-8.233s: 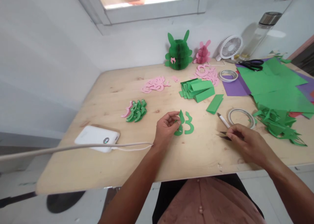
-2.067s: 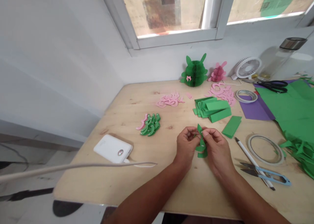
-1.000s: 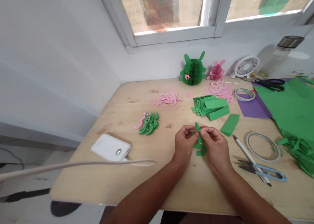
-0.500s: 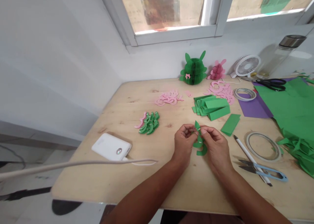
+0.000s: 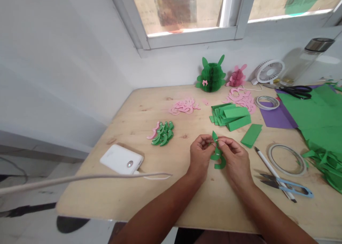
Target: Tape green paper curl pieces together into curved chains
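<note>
A green curved paper cut-out (image 5: 220, 162) with a pointed tip hangs between my hands above the table. My left hand (image 5: 201, 155) pinches its left side near the top. My right hand (image 5: 236, 160) pinches it from the right, the two sets of fingertips almost touching. Small white bits show on the paper. To the left lies a cluster of green curved pieces (image 5: 163, 134) with white marks, beside a pink curved piece (image 5: 153, 131). Beyond my hands sits a pile of folded green strips (image 5: 231, 116), with a single folded strip (image 5: 251, 135) nearer.
A white power bank (image 5: 121, 159) with a cable lies left. On the right are a pen (image 5: 272, 169), blue snips (image 5: 294, 187), tape rolls (image 5: 287, 159), black scissors (image 5: 296, 91) and green sheets (image 5: 317, 112). Green and pink paper figures (image 5: 213, 76), a fan (image 5: 269, 71) and a bottle (image 5: 307, 60) stand behind.
</note>
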`<state>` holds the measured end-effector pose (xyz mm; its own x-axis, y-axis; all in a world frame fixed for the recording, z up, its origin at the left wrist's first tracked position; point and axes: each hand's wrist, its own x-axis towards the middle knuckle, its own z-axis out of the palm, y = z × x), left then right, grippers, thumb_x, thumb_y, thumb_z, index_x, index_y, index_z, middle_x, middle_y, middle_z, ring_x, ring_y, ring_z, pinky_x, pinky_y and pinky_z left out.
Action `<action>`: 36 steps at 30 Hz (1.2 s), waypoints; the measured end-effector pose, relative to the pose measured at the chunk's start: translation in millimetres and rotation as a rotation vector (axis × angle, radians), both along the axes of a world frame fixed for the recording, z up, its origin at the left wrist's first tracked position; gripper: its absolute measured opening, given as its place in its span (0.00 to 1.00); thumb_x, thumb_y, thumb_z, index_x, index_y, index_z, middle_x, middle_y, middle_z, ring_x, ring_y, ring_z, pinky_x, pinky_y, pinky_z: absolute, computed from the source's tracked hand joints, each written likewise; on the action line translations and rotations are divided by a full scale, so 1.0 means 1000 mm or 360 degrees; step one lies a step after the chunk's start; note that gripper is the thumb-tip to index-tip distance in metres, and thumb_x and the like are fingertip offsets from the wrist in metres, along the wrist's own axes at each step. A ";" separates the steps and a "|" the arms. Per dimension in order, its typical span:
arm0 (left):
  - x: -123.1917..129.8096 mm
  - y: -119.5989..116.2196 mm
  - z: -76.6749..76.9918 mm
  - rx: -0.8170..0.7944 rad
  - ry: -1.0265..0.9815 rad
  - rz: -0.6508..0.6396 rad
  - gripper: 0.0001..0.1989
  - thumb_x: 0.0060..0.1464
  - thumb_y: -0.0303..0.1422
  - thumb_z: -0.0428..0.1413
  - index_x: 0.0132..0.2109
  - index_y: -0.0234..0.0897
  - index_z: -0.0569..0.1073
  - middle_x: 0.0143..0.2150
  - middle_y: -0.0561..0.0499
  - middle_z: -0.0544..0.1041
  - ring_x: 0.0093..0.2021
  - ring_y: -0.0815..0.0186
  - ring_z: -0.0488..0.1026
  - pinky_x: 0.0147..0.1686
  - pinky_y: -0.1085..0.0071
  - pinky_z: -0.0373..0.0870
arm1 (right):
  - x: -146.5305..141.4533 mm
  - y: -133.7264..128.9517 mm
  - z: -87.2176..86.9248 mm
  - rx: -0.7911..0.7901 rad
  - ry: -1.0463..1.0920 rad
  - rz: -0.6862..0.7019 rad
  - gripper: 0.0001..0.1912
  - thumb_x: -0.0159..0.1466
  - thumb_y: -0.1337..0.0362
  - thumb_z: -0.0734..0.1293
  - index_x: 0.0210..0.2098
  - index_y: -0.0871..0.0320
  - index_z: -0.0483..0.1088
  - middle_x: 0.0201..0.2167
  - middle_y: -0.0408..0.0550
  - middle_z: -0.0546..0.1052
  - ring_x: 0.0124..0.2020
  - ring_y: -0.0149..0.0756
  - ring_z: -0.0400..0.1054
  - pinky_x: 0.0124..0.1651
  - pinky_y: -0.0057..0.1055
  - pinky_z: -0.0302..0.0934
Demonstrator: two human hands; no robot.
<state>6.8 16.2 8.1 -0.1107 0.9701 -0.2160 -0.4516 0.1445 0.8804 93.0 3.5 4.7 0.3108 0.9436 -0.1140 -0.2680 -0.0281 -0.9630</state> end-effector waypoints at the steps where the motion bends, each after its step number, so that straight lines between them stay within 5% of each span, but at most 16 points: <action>1: 0.000 0.000 0.000 -0.0002 -0.0003 0.0006 0.09 0.37 0.27 0.61 0.31 0.34 0.72 0.26 0.55 0.74 0.26 0.73 0.68 0.29 0.77 0.64 | 0.000 0.000 0.000 0.0003 -0.0016 0.0000 0.10 0.51 0.58 0.73 0.30 0.56 0.76 0.34 0.44 0.77 0.34 0.32 0.69 0.39 0.29 0.64; 36: -0.002 0.001 0.002 -0.0108 -0.0039 -0.0045 0.10 0.35 0.29 0.62 0.30 0.34 0.72 0.25 0.55 0.73 0.22 0.75 0.64 0.25 0.77 0.60 | 0.001 0.000 -0.003 -0.0001 -0.0078 -0.0008 0.12 0.51 0.56 0.73 0.31 0.57 0.77 0.30 0.45 0.77 0.30 0.32 0.70 0.33 0.28 0.65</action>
